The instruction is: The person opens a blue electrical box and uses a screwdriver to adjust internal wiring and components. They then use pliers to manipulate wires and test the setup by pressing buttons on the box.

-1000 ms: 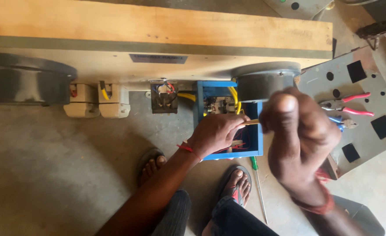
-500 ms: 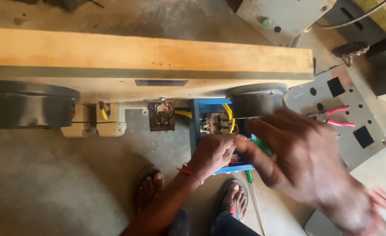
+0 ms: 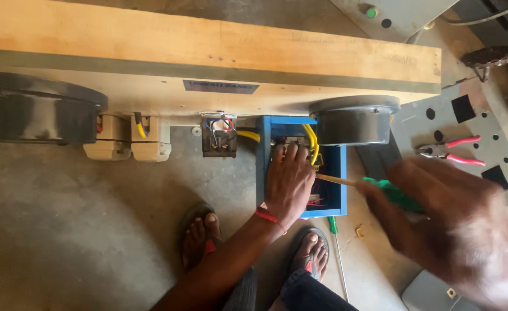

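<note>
L hand lies flat, fingers spread, inside blue box, touching wiring w/ yellow wires. R hand, blurred, closed around green-handled screwdriver, shaft aimed into box. Box hangs under wooden board, beside round black part. Red pliers on gray metal plate to the right.

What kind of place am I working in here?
Likely an electrical repair workshop, working on the floor: a blue wiring box with yellow wires, red-handled pliers on a punched metal panel, and bare concrete floor.
</note>
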